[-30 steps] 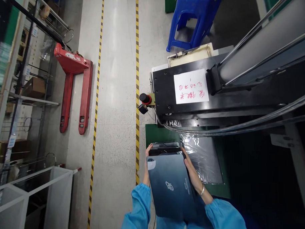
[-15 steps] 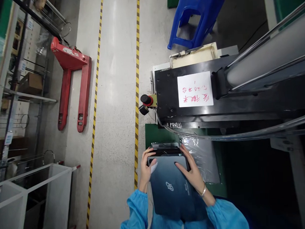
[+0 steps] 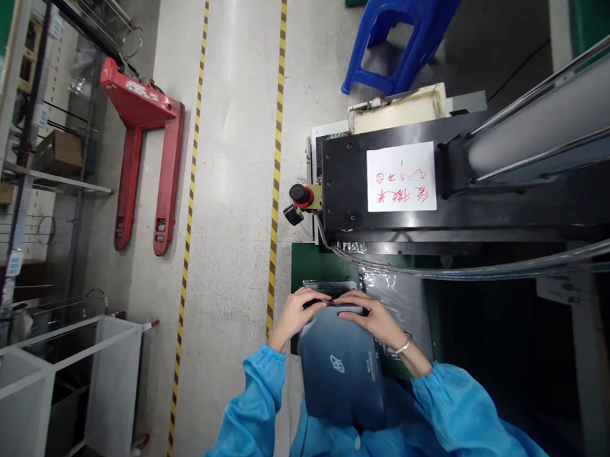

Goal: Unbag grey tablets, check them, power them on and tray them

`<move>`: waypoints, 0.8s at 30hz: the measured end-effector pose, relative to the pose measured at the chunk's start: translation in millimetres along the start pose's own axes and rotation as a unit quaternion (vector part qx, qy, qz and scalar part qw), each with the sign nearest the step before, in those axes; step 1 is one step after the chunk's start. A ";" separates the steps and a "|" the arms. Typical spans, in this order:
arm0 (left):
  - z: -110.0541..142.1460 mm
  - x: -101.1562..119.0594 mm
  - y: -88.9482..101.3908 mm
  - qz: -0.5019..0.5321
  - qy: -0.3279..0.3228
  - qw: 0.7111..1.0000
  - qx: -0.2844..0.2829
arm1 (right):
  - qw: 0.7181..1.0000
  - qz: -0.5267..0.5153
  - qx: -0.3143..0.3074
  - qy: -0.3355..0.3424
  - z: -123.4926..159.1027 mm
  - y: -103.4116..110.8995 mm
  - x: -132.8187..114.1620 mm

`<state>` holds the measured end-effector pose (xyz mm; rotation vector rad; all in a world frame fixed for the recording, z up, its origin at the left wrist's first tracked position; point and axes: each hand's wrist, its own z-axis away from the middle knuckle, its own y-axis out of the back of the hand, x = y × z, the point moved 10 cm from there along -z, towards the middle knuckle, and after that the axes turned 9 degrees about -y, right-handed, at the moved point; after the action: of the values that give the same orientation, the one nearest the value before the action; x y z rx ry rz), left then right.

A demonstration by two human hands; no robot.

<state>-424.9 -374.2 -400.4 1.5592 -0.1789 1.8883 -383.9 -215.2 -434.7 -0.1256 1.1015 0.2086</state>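
Note:
A dark blue tablet (image 3: 340, 370), its back with a pale logo facing up, lies in front of my body at the lower middle. My left hand (image 3: 301, 316) is closed on the tablet's far edge near the left corner, thumb on the back and fingers over the edge. Beside it, my right hand (image 3: 372, 316) pinches the same edge, fingertips almost meeting those of the left. Just beyond the hands shows part of a flat dark-edged piece (image 3: 332, 285). To the right, a grey sheet in clear plastic (image 3: 402, 305) lies on the green mat (image 3: 306, 260).
Ahead stands a black machine platform (image 3: 343, 187) with a handwritten paper (image 3: 401, 177) and a black-and-red knob (image 3: 301, 195) at its left end. Clear hoses (image 3: 466, 271) run along its near side. A blue stool (image 3: 403, 38), red pallet jack (image 3: 146, 141) and white frame rack (image 3: 115, 388) stand farther off.
Both hands have moved inward from the tablet's two side corners to the middle of its far edge, fingers now nearly together. The view has shifted slightly.

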 end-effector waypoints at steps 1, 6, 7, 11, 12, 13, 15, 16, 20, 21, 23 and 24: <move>-2.4 0.9 -0.6 0.005 -0.004 1.000 -0.012 | 1.000 -0.001 0.001 -0.002 0.4 0.2 0.8; -5.7 -1.2 -0.5 0.006 0.002 1.000 -0.022 | 1.000 -0.010 0.017 -0.012 2.1 3.0 6.0; -6.8 -3.0 -1.0 0.007 0.003 1.000 -0.024 | 1.000 -0.013 0.020 -0.014 2.3 3.7 7.2; -17.6 -11.3 -3.4 0.013 0.004 0.999 -0.043 | 0.999 -0.022 0.022 -0.009 1.5 4.3 9.4; -21.3 -12.5 -4.8 0.014 0.002 0.998 -0.056 | 1.000 -0.024 0.019 -0.004 1.1 3.9 9.1; -24.9 -13.1 -6.9 0.013 -0.001 0.997 -0.073 | 1.000 -0.025 0.017 0.000 0.7 3.4 8.7; -30.4 -12.3 -11.7 0.012 -0.008 0.994 -0.108 | 0.999 -0.028 0.015 0.007 0.0 2.9 8.2; -32.1 -11.1 -13.4 0.010 -0.013 0.992 -0.122 | 0.999 -0.029 0.015 0.009 -0.1 2.9 8.0; -32.1 -3.4 -13.8 -0.012 -0.037 0.991 -0.126 | 0.999 -0.032 0.019 0.016 0.5 3.6 8.1; -30.9 -1.4 -13.5 -0.020 -0.043 0.991 -0.122 | 0.999 -0.032 0.020 0.017 0.8 3.7 8.2; -28.9 2.2 -13.6 -0.037 -0.057 0.991 -0.119 | 0.999 -0.033 0.022 0.021 1.2 3.9 8.2; -28.5 3.8 -14.1 -0.046 -0.064 0.989 -0.121 | 0.999 -0.032 0.024 0.023 1.4 4.0 8.1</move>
<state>-440.5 -347.5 -409.1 1.4956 -0.3723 1.6296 -380.0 -210.1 -441.3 -0.1243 1.1462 0.1220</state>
